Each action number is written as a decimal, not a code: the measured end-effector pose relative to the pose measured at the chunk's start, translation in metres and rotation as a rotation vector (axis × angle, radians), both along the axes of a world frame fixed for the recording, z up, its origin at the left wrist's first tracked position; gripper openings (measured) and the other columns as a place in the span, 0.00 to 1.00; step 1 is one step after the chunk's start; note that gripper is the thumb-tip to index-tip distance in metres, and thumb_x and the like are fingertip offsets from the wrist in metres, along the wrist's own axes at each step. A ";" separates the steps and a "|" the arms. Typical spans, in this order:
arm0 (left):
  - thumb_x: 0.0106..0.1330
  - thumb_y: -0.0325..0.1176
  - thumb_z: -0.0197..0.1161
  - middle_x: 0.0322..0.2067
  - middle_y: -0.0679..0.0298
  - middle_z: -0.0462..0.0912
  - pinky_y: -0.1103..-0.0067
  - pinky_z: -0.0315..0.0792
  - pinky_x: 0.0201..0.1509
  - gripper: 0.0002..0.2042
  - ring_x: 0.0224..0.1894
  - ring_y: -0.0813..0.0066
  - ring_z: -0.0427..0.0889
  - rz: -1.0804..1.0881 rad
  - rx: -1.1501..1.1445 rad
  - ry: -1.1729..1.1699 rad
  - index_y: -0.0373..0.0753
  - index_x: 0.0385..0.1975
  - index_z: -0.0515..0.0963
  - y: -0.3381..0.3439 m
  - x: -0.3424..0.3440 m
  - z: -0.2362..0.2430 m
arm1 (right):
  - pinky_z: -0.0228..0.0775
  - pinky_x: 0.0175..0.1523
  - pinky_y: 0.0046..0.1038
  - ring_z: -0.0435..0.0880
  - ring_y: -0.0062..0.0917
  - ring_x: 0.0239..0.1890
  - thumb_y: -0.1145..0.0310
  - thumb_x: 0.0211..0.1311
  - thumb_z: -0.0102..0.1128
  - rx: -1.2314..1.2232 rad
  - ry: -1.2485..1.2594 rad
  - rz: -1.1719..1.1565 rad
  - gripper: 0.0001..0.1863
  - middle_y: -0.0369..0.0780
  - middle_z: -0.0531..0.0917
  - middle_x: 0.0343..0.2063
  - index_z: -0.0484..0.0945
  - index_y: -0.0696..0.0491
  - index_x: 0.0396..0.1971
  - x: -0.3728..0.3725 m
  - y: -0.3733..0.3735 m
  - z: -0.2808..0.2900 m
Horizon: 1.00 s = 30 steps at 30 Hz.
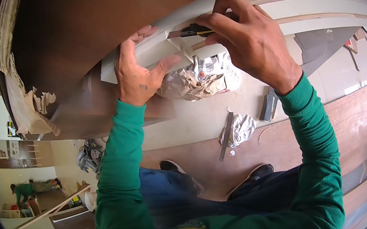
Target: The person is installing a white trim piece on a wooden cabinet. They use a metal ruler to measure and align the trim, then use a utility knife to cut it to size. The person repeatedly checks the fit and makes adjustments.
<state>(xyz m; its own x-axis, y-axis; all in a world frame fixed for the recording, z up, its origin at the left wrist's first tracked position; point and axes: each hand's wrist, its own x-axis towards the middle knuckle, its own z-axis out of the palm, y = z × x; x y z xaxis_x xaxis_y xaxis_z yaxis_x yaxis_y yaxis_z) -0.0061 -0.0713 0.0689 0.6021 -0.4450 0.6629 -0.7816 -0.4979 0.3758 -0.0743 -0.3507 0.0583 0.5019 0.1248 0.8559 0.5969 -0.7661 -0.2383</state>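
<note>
Pinched in my right hand (252, 34) is a black utility knife (190, 31) with a yellow stripe; its blade points left. The blade lies at a joint in a white panel frame (309, 7) with wood-coloured edges. To the left of the blade, my left hand (136, 72) rests against the frame's edge, thumb stretched out and apart from the fingers. Those fingertips reach over the white edge and are partly hidden. Behind the frame spreads a large dark brown board (86, 20).
Below the frame sits a crumpled paper-and-plastic bundle (202, 79). A metal strip (226, 136), a white cloth bag (243, 129) and a dark block (267, 105) lie on the floor. Torn cardboard (28, 108) hangs at left. Another person (25, 190) bends over farther left, near leaning wooden strips (51, 210).
</note>
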 end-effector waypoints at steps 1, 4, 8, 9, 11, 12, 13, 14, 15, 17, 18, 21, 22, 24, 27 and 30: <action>0.55 0.61 0.87 0.58 0.53 0.87 0.64 0.83 0.63 0.47 0.58 0.56 0.89 0.001 -0.013 -0.008 0.29 0.63 0.75 -0.002 0.003 0.000 | 0.79 0.46 0.36 0.86 0.32 0.39 0.66 0.64 0.75 0.015 -0.016 -0.007 0.11 0.34 0.81 0.42 0.89 0.42 0.46 0.003 0.000 -0.001; 0.53 0.63 0.87 0.58 0.51 0.87 0.65 0.83 0.67 0.49 0.61 0.60 0.88 0.032 -0.045 -0.030 0.28 0.63 0.73 -0.010 0.001 -0.006 | 0.80 0.47 0.37 0.86 0.31 0.41 0.67 0.62 0.77 -0.015 -0.059 -0.055 0.15 0.34 0.81 0.42 0.90 0.41 0.48 0.004 0.002 0.000; 0.49 0.64 0.88 0.54 0.53 0.90 0.64 0.84 0.63 0.50 0.57 0.59 0.89 0.147 0.005 -0.156 0.29 0.60 0.74 -0.019 0.004 -0.008 | 0.81 0.48 0.36 0.85 0.32 0.44 0.66 0.62 0.78 -0.172 -0.095 -0.105 0.16 0.35 0.82 0.43 0.90 0.43 0.50 0.010 0.009 0.008; 0.48 0.65 0.88 0.53 0.54 0.90 0.64 0.84 0.62 0.50 0.56 0.59 0.90 0.179 0.026 -0.193 0.29 0.59 0.74 -0.019 0.006 -0.009 | 0.81 0.48 0.37 0.84 0.33 0.45 0.66 0.62 0.78 -0.180 -0.079 -0.124 0.16 0.35 0.82 0.43 0.90 0.43 0.50 0.009 0.012 0.010; 0.48 0.65 0.88 0.52 0.56 0.91 0.64 0.84 0.60 0.48 0.53 0.60 0.90 0.165 -0.018 -0.185 0.30 0.57 0.75 -0.018 0.007 -0.013 | 0.81 0.48 0.37 0.84 0.34 0.46 0.66 0.63 0.77 -0.167 -0.068 -0.144 0.16 0.35 0.83 0.43 0.89 0.44 0.51 0.006 0.015 0.012; 0.48 0.65 0.88 0.52 0.56 0.91 0.64 0.84 0.60 0.48 0.53 0.60 0.90 0.139 -0.034 -0.191 0.30 0.56 0.75 -0.017 0.008 -0.014 | 0.81 0.48 0.37 0.84 0.35 0.46 0.67 0.63 0.77 -0.146 -0.073 -0.144 0.16 0.35 0.83 0.43 0.88 0.45 0.51 0.006 0.015 0.010; 0.48 0.65 0.88 0.52 0.57 0.91 0.64 0.84 0.59 0.48 0.53 0.60 0.90 0.113 -0.049 -0.198 0.30 0.56 0.75 -0.017 0.009 -0.015 | 0.81 0.48 0.37 0.83 0.35 0.46 0.68 0.64 0.77 -0.124 -0.077 -0.143 0.17 0.35 0.83 0.43 0.88 0.45 0.52 0.005 0.015 0.009; 0.48 0.64 0.88 0.51 0.57 0.91 0.64 0.84 0.59 0.48 0.53 0.60 0.90 0.105 -0.051 -0.207 0.30 0.56 0.75 -0.016 0.009 -0.015 | 0.81 0.49 0.38 0.84 0.36 0.46 0.68 0.64 0.77 -0.111 -0.080 -0.132 0.17 0.36 0.83 0.43 0.87 0.46 0.52 0.005 0.016 0.005; 0.48 0.64 0.88 0.51 0.57 0.91 0.64 0.84 0.59 0.47 0.53 0.60 0.90 0.098 -0.053 -0.216 0.30 0.56 0.75 -0.016 0.009 -0.015 | 0.81 0.49 0.38 0.84 0.36 0.46 0.68 0.63 0.78 -0.099 -0.083 -0.119 0.18 0.36 0.83 0.44 0.87 0.46 0.53 0.006 0.017 0.001; 0.48 0.64 0.88 0.51 0.57 0.91 0.65 0.85 0.59 0.47 0.53 0.60 0.90 0.094 -0.057 -0.226 0.31 0.55 0.75 -0.015 0.009 -0.015 | 0.81 0.48 0.39 0.84 0.37 0.47 0.68 0.63 0.79 -0.039 -0.096 -0.106 0.20 0.37 0.82 0.45 0.86 0.46 0.54 0.006 0.022 -0.010; 0.48 0.64 0.88 0.51 0.57 0.91 0.65 0.85 0.59 0.47 0.53 0.60 0.90 0.093 -0.067 -0.228 0.31 0.55 0.75 -0.017 0.009 -0.016 | 0.82 0.48 0.39 0.84 0.37 0.47 0.68 0.62 0.80 0.002 -0.108 -0.112 0.21 0.38 0.82 0.46 0.86 0.46 0.54 0.007 0.025 -0.016; 0.48 0.64 0.88 0.51 0.58 0.91 0.64 0.85 0.58 0.46 0.52 0.60 0.90 0.115 -0.076 -0.220 0.31 0.55 0.75 -0.020 0.010 -0.018 | 0.83 0.42 0.38 0.85 0.37 0.47 0.68 0.61 0.81 0.147 -0.108 -0.142 0.21 0.41 0.81 0.48 0.86 0.47 0.53 0.007 0.040 -0.041; 0.48 0.64 0.88 0.50 0.58 0.91 0.64 0.85 0.57 0.46 0.52 0.60 0.90 0.126 -0.078 -0.216 0.31 0.55 0.75 -0.021 0.010 -0.019 | 0.84 0.42 0.38 0.86 0.37 0.46 0.69 0.61 0.81 0.158 -0.115 -0.160 0.21 0.42 0.81 0.48 0.86 0.48 0.53 0.009 0.042 -0.049; 0.48 0.64 0.88 0.50 0.58 0.90 0.64 0.84 0.58 0.46 0.52 0.59 0.90 0.122 -0.071 -0.234 0.31 0.55 0.75 -0.021 0.010 -0.018 | 0.84 0.42 0.37 0.86 0.37 0.46 0.70 0.61 0.81 0.183 -0.121 -0.173 0.20 0.43 0.81 0.48 0.86 0.48 0.53 0.013 0.048 -0.061; 0.48 0.63 0.89 0.50 0.57 0.90 0.63 0.84 0.58 0.47 0.51 0.59 0.90 0.139 -0.054 -0.258 0.31 0.55 0.75 -0.023 0.008 -0.016 | 0.84 0.42 0.37 0.86 0.37 0.47 0.70 0.61 0.81 0.192 -0.118 -0.183 0.20 0.43 0.81 0.48 0.86 0.49 0.53 0.014 0.051 -0.072; 0.47 0.63 0.89 0.50 0.57 0.90 0.63 0.83 0.60 0.47 0.51 0.58 0.90 0.154 -0.043 -0.258 0.31 0.56 0.75 -0.025 0.007 -0.015 | 0.84 0.43 0.37 0.85 0.37 0.48 0.70 0.61 0.81 0.195 -0.127 -0.203 0.21 0.43 0.82 0.48 0.86 0.50 0.53 0.016 0.052 -0.078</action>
